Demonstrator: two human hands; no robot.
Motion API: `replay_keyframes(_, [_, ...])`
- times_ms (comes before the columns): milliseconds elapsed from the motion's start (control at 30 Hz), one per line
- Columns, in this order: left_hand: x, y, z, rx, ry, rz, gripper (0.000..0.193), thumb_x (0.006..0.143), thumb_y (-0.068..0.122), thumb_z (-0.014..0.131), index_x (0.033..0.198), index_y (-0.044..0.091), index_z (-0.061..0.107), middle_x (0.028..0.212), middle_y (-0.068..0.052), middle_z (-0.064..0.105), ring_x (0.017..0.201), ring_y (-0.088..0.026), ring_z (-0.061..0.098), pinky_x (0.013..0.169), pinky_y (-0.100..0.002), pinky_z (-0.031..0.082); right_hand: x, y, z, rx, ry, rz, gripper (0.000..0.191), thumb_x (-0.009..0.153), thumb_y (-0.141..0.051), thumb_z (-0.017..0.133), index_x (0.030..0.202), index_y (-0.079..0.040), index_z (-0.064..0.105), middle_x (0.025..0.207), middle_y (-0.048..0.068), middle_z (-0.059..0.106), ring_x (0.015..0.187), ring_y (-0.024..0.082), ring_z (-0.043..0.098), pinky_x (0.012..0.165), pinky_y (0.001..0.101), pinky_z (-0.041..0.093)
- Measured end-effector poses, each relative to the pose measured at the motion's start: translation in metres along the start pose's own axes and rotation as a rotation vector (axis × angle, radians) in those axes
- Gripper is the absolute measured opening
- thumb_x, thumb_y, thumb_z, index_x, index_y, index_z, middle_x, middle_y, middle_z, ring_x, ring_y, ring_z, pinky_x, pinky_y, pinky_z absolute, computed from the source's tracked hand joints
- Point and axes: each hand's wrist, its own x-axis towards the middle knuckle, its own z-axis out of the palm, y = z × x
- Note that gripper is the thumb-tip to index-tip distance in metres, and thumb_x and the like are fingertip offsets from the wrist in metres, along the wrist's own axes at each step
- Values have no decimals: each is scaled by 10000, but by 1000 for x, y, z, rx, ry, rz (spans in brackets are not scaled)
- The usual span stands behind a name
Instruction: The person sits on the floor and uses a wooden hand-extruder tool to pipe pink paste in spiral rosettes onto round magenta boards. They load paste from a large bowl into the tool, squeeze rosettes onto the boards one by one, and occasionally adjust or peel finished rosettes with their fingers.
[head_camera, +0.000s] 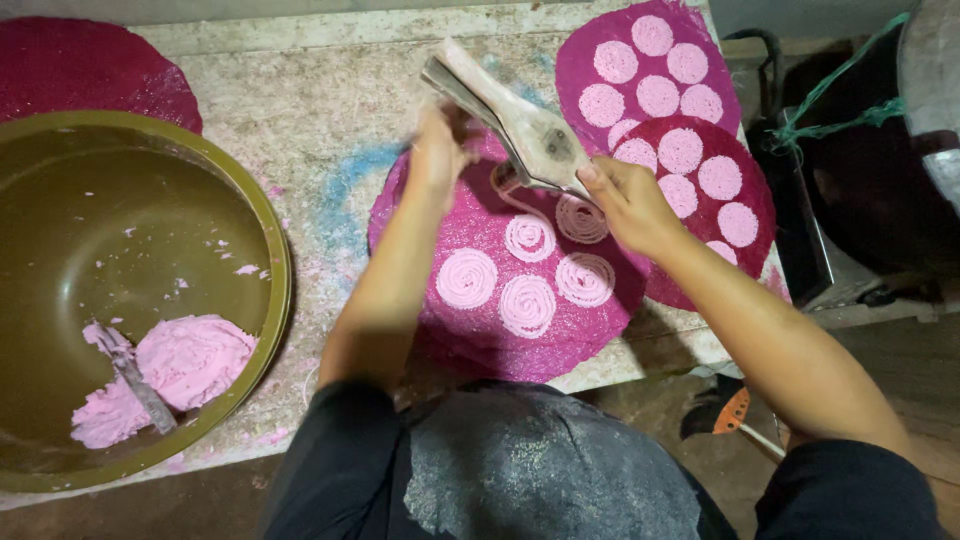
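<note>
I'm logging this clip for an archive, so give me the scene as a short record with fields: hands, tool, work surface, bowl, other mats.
left hand: grips one handle of the press
right hand: grips the press near its head
tool: wooden hand press, tilted over the mat
work surface: round pink mat with five whole pink dough spirals and one in progress under the press
bowl: large olive bowl, at the person's left, holding pink dough and a scraper
other mats: two filled mats at the right, one dark red mat far left
</note>
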Motion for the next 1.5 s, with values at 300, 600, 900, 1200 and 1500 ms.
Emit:
replay_keyframes(300, [-33, -59, -30, 490, -73, 386, 535, 927, 40, 715, 1406, -4, 481, 938, -37, 750, 841, -72, 688, 786, -235, 554, -2, -8, 12, -4, 38, 127, 544, 1088, -505, 476, 813, -51, 599, 620, -17, 535, 575, 75, 494, 523, 282, 404])
replay_keyframes(600, [-102, -65, -46, 1200, 95, 504, 436, 897, 147, 713, 1327, 175, 645, 906, 1, 782, 712, -175, 691, 590, -337, 536, -32, 21, 17, 260, 149, 95, 534, 1089, -522, 476, 994, -25, 647, 699, -25, 535, 598, 61, 493, 514, 243, 395])
replay_keyframes(900, [-115, -120, -42, 1376, -67, 591, 382, 946, 219, 682, 1327, 219, 674, 864, -24, 725, 741, -237, 683, 636, -403, 545, -104, 65, 27, 347, 322, 150, 661, 1071, -646, 375, 1016, -24, 591, 670, 8, 530, 536, 87, 478, 471, 250, 373])
replay_keyframes(1200, [-114, -125, -23, 1410, -121, 668, 428, 836, 149, 745, 1257, 160, 667, 885, 19, 725, 851, -217, 639, 700, -381, 529, -165, 92, 30, 363, 461, 203, 735, 1088, -691, 339, 918, -14, 569, 669, 33, 543, 551, 106, 495, 496, 262, 360])
replay_keyframes(1500, [-108, -124, -5, 1409, -115, 512, 443, 801, 136, 790, 1214, 136, 630, 825, -23, 651, 870, -255, 630, 709, -418, 510, -183, 94, 33, 511, 524, 159, 691, 1077, -648, 362, 1081, 8, 578, 682, 61, 531, 532, 116, 474, 465, 260, 340])
